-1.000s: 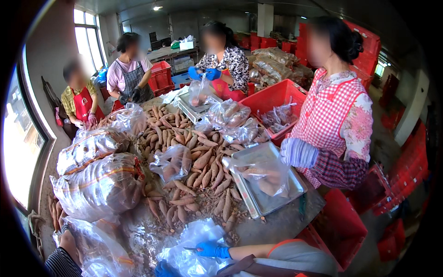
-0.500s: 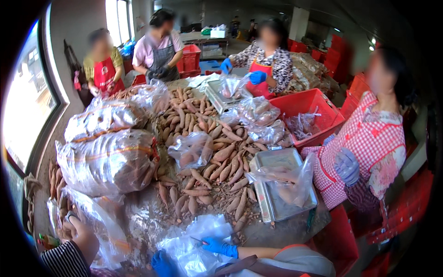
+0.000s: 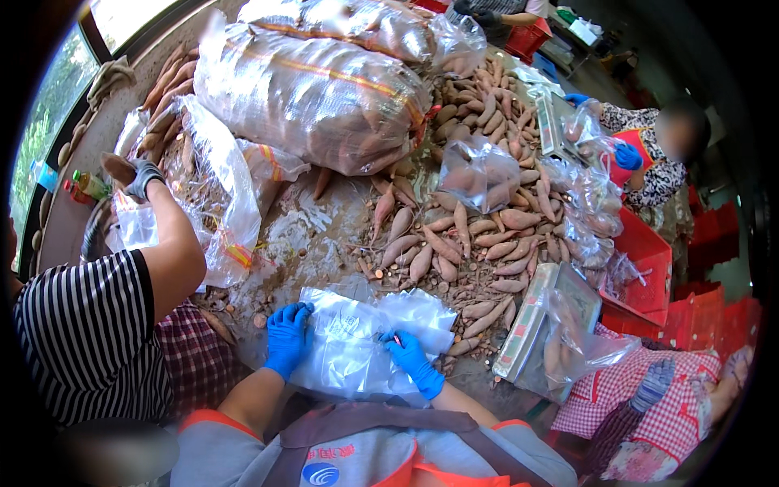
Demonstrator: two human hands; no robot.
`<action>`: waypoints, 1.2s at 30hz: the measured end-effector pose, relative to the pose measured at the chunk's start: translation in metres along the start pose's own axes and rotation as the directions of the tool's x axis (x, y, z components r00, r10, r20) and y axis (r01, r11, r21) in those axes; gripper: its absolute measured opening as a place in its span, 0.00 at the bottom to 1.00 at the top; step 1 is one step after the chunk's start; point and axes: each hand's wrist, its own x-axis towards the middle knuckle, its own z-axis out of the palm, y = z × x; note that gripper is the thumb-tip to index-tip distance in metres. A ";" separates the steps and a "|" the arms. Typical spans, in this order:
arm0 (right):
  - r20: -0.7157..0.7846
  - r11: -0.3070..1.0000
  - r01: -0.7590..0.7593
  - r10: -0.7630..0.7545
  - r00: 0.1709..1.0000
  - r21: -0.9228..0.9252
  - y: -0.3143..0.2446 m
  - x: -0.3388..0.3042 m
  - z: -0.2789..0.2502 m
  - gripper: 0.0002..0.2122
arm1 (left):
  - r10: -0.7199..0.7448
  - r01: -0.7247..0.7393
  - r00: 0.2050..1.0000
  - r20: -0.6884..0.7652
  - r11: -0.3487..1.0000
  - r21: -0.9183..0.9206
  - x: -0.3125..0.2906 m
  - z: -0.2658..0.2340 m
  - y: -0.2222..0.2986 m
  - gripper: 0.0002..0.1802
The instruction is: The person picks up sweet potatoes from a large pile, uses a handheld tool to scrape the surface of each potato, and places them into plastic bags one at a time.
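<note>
Clear plastic bags point(image 3: 345, 337) lie in a loose stack on the table in front of me. My left hand point(image 3: 286, 339), in a blue glove, has its fingers curled at the stack's left edge. On the right side of the stack rests my right hand point(image 3: 414, 365), also blue-gloved, its fingers closed around a small thin tool with a reddish part; its exact kind is too small to tell. Just beyond the bags, loose sweet potatoes point(image 3: 442, 247) cover the table, with soil and broken bits among them. A filled clear bag point(image 3: 479, 173) sits on the pile.
A large wrapped sack point(image 3: 304, 97) stands at the far left. At left, a co-worker's gloved hand point(image 3: 144, 178) holds a sweet potato point(image 3: 119, 168). To the right are a scale point(image 3: 519, 325) bearing a bagged load, a red crate point(image 3: 645, 260) and other co-workers.
My view has turned downward and leftward, so both my hands and the bags now show fully. The co-worker at left now visibly holds a sweet potato.
</note>
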 end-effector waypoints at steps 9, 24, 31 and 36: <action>-0.010 0.980 0.049 -0.052 0.999 -0.193 -0.005 -0.002 -0.002 0.04 | 0.008 -0.007 1.000 0.015 0.999 -0.037 0.005 -0.002 0.007 0.24; -0.644 0.966 -0.033 -0.147 0.750 -0.258 -0.010 -0.086 -0.050 0.13 | 0.035 -0.036 0.999 -0.009 0.999 -0.026 -0.002 0.003 0.001 0.25; -0.622 0.950 0.061 -0.249 0.742 -0.307 0.009 -0.074 -0.024 0.28 | 0.055 -0.057 0.997 -0.050 0.997 -0.047 -0.006 0.000 0.003 0.25; -0.462 0.970 -0.142 0.037 0.886 -0.196 -0.023 -0.060 -0.030 0.21 | 0.007 -0.009 1.000 -0.024 0.998 -0.069 -0.007 -0.008 -0.009 0.25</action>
